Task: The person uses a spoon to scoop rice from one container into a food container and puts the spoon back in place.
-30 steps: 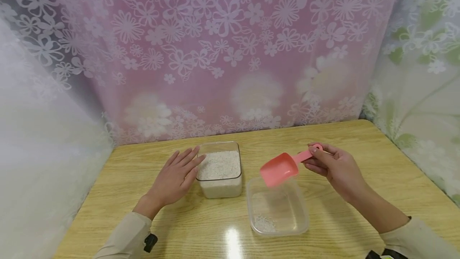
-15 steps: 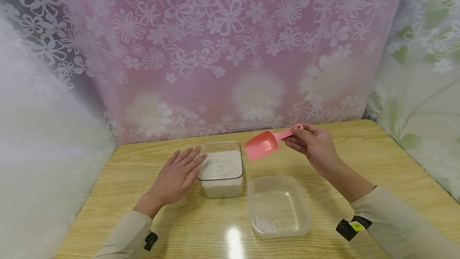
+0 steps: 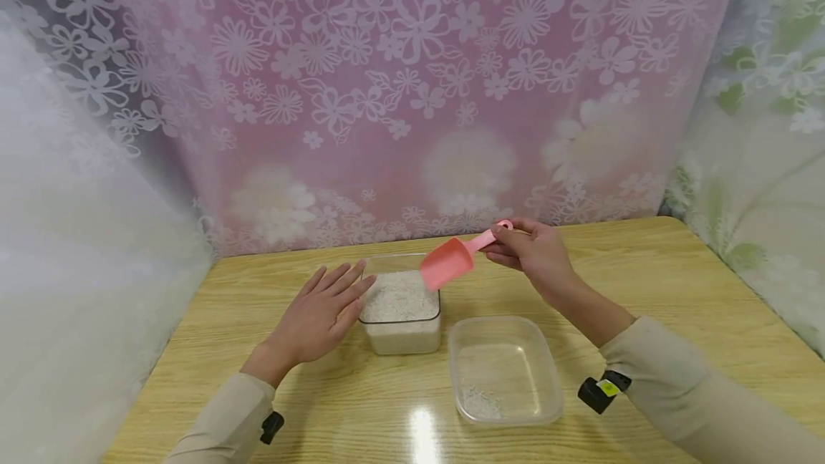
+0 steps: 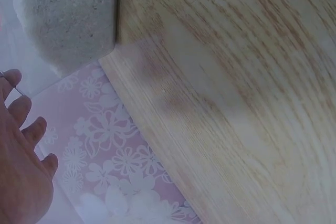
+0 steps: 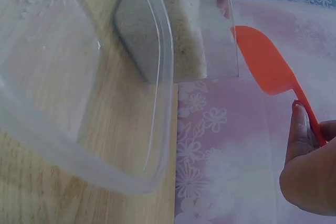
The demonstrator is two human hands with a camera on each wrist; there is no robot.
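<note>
A pink scoop (image 3: 447,263) is tilted at the right rim of a clear square container (image 3: 406,341) that holds white rice (image 3: 398,298). My right hand (image 3: 538,256) pinches the scoop's handle between thumb and fingers; the right wrist view shows the scoop (image 5: 265,64) from below, beside the container wall. Fingers straight and spread, my left hand (image 3: 319,317) rests against the left rim of the rice container. Nearer and to the right stands a second clear plastic container (image 3: 505,364), with a few rice grains (image 3: 481,403) in its front left corner.
Both containers stand on a wood-grain table (image 3: 322,421). A pink floral curtain (image 3: 387,127) hangs behind the table's back edge, and pale curtains (image 3: 760,185) flank the sides. The second container's rim (image 5: 165,77) lies close below my right wrist.
My right hand has carried the scoop left and away from me, from above the second container to the rice container's right rim. The left hand has stayed in place.
</note>
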